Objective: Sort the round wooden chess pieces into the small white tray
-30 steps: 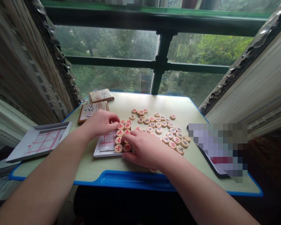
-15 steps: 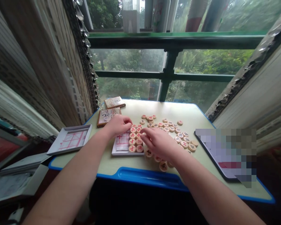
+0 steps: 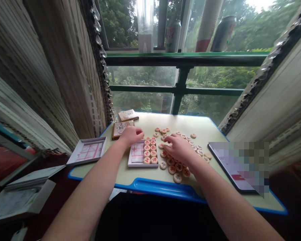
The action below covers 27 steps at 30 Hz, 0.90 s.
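A shallow white box [image 3: 143, 165] stands near the table's middle, with two columns of round wooden pieces [image 3: 146, 154] with red characters in its right part and printed paper in its left. My left hand [image 3: 132, 135] is at the box's back left corner, fingers curled together; what they hold, if anything, is hidden. More red-marked pieces lie at the box's back edge. My right hand [image 3: 177, 146] is over the loose pieces [image 3: 178, 166] right of the box, thumb and fingers apart, with no piece visible in its grasp.
Two decorated flat boxes [image 3: 128, 115] lie at the back left. A white lid [image 3: 104, 149] with paper rests at the left edge. A tablet [image 3: 237, 170], partly pixelated, lies on the right. The blue tray groove [image 3: 165, 189] runs along the front.
The view has shifted, so the table sits lower in the picture. My right hand has moved away from the box to the right, over the loose pieces. My left hand stays near the box's back left.
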Tool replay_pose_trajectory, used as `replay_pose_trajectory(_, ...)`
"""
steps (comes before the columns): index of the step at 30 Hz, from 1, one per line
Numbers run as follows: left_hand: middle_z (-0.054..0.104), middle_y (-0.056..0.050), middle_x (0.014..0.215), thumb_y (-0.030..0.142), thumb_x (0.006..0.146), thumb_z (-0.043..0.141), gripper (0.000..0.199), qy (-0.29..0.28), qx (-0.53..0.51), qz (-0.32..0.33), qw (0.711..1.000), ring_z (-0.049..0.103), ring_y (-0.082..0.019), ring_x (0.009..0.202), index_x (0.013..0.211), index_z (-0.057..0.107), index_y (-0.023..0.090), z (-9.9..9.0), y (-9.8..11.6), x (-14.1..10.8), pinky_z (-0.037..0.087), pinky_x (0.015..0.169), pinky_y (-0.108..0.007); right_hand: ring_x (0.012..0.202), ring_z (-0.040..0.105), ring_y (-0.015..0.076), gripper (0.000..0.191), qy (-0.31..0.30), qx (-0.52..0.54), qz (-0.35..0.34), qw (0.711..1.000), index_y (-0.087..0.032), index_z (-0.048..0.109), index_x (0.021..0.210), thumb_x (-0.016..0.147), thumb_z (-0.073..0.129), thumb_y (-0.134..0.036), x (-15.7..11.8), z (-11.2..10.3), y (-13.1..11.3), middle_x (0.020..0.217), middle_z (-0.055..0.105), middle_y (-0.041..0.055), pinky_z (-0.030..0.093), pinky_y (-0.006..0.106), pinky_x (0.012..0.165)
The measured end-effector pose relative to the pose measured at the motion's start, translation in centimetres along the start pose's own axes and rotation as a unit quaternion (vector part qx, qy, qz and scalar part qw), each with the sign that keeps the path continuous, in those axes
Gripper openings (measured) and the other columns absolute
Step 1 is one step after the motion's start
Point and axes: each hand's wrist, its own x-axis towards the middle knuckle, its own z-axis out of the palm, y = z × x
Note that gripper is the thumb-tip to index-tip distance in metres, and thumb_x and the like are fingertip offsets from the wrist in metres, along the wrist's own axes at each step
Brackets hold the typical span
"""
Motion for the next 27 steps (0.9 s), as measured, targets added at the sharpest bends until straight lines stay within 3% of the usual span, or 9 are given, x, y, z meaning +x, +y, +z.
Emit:
replay_pose_trajectory(6,0.064,-0.003,0.056,0.038,0.072,0.05,0.032,-0.014,0.005,0.006,1.0,0.052,-0.014,0.057,0.063,0.07,0.015,0.3,0.2,-0.1,0.037,0.057,-0.026,0.087,0.057,0.0199,0.021,0.013,-0.032,0.009,0.999,-0.022,0.067,0.091,0.084,0.05,-0.032,0.1,0.5,0.3,0.096,0.064,0.0054,0.04,0.029,0.067)
replay_pose_trajectory(11,0.064,-0.003,0.058,0.048,0.071,0.056,0.037,-0.019,0.002,0.02,1.0,0.051,-0.014,0.057,0.06,0.068,0.015,1.3,1.1,-0.5,0.035,0.057,-0.027,0.087,0.058,0.0196,0.027,0.0,-0.048,0.016,0.999,-0.021,0.067,0.091,0.087,0.042,-0.031,0.1,0.5,0.3,0.097,0.067,0.0064,0.04,0.029,0.068)
replay_pose_trajectory(17,0.06,-0.002,0.053,0.046,0.079,0.049,0.041,0.024,0.001,0.011,1.0,0.048,-0.013,0.056,0.058,0.065,0.016,1.4,0.6,-0.3,0.034,0.058,-0.027,0.084,0.061,0.0232,0.029,-0.048,-0.074,0.019,0.996,-0.021,0.068,0.096,0.084,0.045,-0.034,2.7,0.2,-0.7,0.096,0.069,0.0093,0.041,0.03,0.063)
replay_pose_trajectory(20,0.064,-0.003,0.059,0.044,0.079,0.049,0.037,0.051,-0.004,-0.012,0.999,0.052,-0.015,0.06,0.063,0.067,0.016,1.2,-0.1,0.0,0.037,0.059,-0.027,0.084,0.062,0.0219,0.028,-0.083,-0.085,-0.013,0.993,-0.022,0.068,0.101,0.082,0.05,-0.033,4.6,-0.3,-1.5,0.099,0.068,0.0091,0.043,0.029,0.066)
replay_pose_trajectory(23,0.068,-0.003,0.069,0.044,0.075,0.057,0.031,0.037,-0.024,-0.01,0.999,0.057,-0.015,0.063,0.07,0.069,0.016,1.4,-0.7,0.3,0.04,0.06,-0.026,0.089,0.061,0.0191,0.03,-0.122,-0.088,-0.07,0.986,-0.026,0.067,0.107,0.081,0.054,-0.032,6.0,-0.9,-2.1,0.11,0.067,0.0063,0.042,0.026,0.072)
replay_pose_trajectory(27,0.069,-0.004,0.072,0.043,0.074,0.059,0.029,0.012,-0.035,-0.006,0.999,0.059,-0.015,0.067,0.072,0.071,0.017,1.8,-0.8,0.4,0.043,0.061,-0.026,0.081,0.062,0.017,0.029,-0.182,-0.091,-0.111,0.973,-0.027,0.069,0.105,0.081,0.054,-0.031,7.8,-1.3,-2.0,0.099,0.07,0.0037,0.042,0.023,0.067)
